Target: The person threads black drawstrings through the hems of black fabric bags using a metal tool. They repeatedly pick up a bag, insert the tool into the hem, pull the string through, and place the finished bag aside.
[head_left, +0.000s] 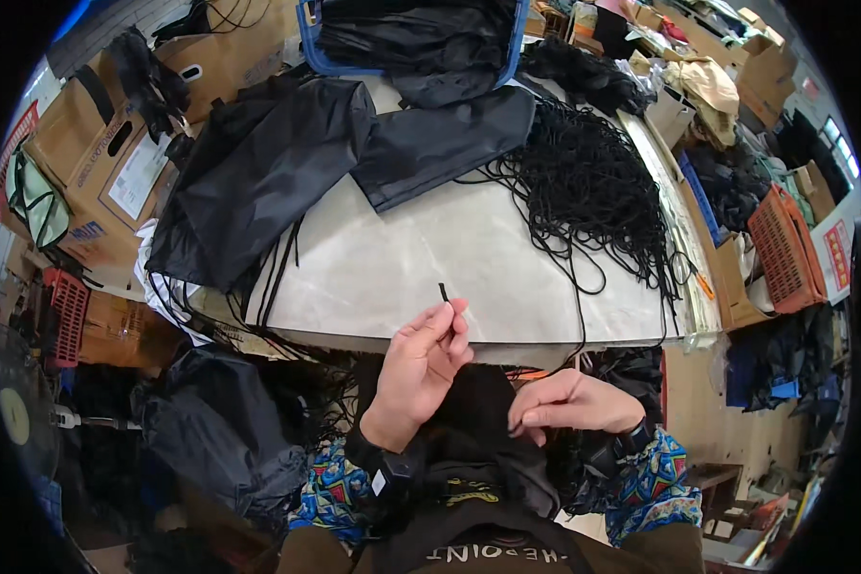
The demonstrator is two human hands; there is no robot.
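Cord [443, 292], black, with only a short end showing, stands up from the fingertips of the left hand [421, 364], just over the near edge of the pale table [402, 273]. The thumb and fingers of that hand are pinched together on it. The right hand [579, 400] is apart from the left, off the table's near edge, its fingers curled downward; the view from above hides its grip, so I cannot tell whether it holds anything.

On the table's right half lies a tangled heap of black strings [598, 182], with loose strands trailing down to the near edge. A black fabric bag [268, 163] spreads over the table's left side, and a second black bag [450, 143] lies across its far part, touching the first. At the table's far end sits a blue bin [307, 38] with black fabric in it. An orange-handled tool [704, 285] rests along the table's right edge. A cardboard box [91, 191] stands left of the table, and an orange crate [786, 244] stands to its right.
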